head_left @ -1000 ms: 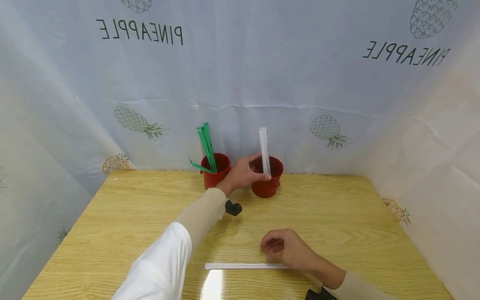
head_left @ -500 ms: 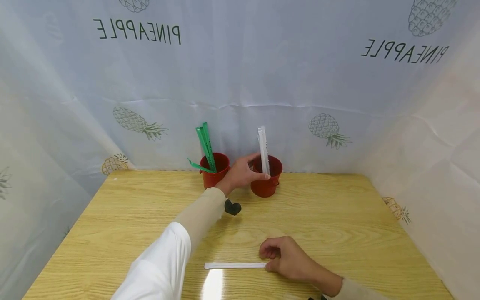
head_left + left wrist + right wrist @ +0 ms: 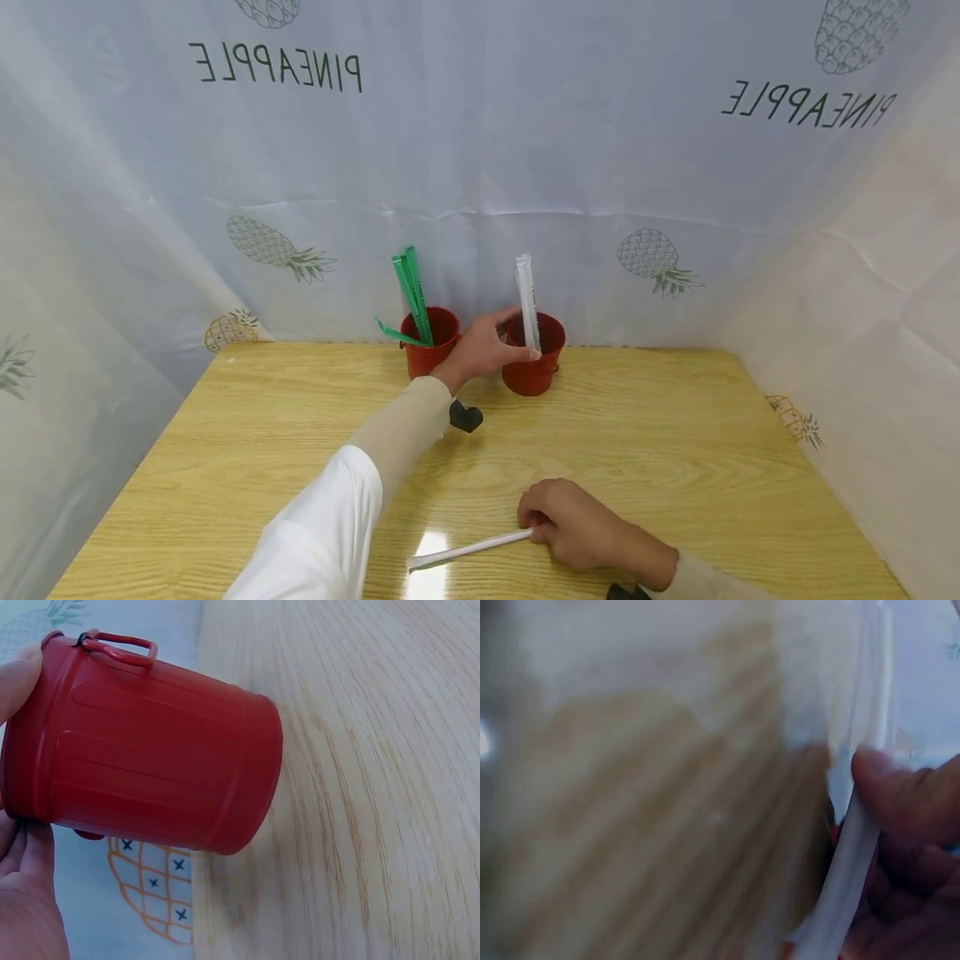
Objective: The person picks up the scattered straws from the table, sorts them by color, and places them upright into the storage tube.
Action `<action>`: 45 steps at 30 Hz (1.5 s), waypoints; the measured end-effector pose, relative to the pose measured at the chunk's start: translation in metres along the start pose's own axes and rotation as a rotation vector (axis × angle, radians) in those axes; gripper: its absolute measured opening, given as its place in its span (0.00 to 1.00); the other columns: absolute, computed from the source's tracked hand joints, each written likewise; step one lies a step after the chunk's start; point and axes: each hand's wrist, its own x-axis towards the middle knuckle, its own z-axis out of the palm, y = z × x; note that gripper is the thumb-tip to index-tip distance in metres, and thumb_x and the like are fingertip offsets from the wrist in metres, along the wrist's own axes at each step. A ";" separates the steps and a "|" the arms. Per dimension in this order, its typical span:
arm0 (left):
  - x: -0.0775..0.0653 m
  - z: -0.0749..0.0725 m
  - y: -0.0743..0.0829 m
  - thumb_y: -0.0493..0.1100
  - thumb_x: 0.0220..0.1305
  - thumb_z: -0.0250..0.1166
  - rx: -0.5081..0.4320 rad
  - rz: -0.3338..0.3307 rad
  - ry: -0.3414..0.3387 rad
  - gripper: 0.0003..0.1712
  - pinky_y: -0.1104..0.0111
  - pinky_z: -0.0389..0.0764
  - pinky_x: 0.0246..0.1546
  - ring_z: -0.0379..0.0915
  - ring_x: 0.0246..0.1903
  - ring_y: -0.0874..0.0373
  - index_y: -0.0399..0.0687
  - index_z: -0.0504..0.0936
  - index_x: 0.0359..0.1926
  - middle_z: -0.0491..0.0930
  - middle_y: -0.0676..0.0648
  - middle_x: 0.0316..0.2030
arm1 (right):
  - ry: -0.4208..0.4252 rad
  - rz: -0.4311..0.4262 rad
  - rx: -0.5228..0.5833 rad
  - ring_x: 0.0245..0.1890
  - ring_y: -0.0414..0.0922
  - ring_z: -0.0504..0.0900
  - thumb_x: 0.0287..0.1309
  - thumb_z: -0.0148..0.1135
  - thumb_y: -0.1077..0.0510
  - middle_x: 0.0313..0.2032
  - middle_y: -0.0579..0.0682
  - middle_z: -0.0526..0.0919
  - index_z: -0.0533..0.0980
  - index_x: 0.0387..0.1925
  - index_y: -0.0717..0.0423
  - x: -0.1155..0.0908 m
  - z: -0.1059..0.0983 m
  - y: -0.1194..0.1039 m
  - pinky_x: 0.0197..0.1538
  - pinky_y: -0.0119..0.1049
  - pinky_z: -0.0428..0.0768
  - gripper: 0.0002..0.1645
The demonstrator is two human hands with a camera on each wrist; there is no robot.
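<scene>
My left hand [image 3: 486, 343] grips the right-hand small red bucket [image 3: 531, 379] around its rim. In the left wrist view, the same bucket [image 3: 157, 750] shows its ribbed side and wire handle, with my thumb and fingers on opposite sides of the rim. Upright in that bucket stand white paper-wrapped straws [image 3: 527, 300], leaning on the rim near my thumb. Close to the front of the table, my right hand [image 3: 573, 525] pinches one end of a white wrapped straw [image 3: 472, 548], whose other end points left. The right wrist view shows my thumb [image 3: 900, 787] against this straw [image 3: 844, 892].
Left of the held bucket is a second red bucket [image 3: 431, 358] with several green wrapped sticks [image 3: 415, 296] in it. Behind both hangs a white curtain [image 3: 480, 150] with pineapple prints, and it also flanks the wooden table [image 3: 660, 433].
My right hand has come down onto the straw's right end and taken hold of it. The straw has turned from level to slanted, its left end nearer me. My left hand has stayed put.
</scene>
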 end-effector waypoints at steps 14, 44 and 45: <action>-0.002 0.000 0.001 0.53 0.59 0.79 0.023 0.005 0.006 0.48 0.50 0.80 0.68 0.70 0.73 0.45 0.59 0.68 0.78 0.76 0.48 0.71 | 0.093 -0.161 0.275 0.35 0.27 0.75 0.68 0.67 0.58 0.33 0.44 0.83 0.82 0.36 0.54 -0.011 -0.013 0.020 0.41 0.26 0.82 0.04; 0.001 0.001 0.001 0.48 0.59 0.79 0.017 0.059 0.017 0.46 0.53 0.78 0.70 0.75 0.68 0.48 0.56 0.70 0.77 0.78 0.47 0.69 | 0.453 -0.267 0.425 0.35 0.35 0.81 0.62 0.65 0.74 0.34 0.57 0.81 0.79 0.39 0.71 0.007 -0.072 0.004 0.42 0.31 0.87 0.04; 0.001 0.001 0.001 0.48 0.59 0.79 0.017 0.058 0.015 0.46 0.53 0.78 0.69 0.74 0.69 0.47 0.56 0.70 0.77 0.77 0.48 0.70 | 0.467 -0.260 0.422 0.35 0.35 0.81 0.62 0.65 0.74 0.34 0.55 0.81 0.79 0.39 0.71 0.008 -0.075 0.004 0.41 0.30 0.86 0.04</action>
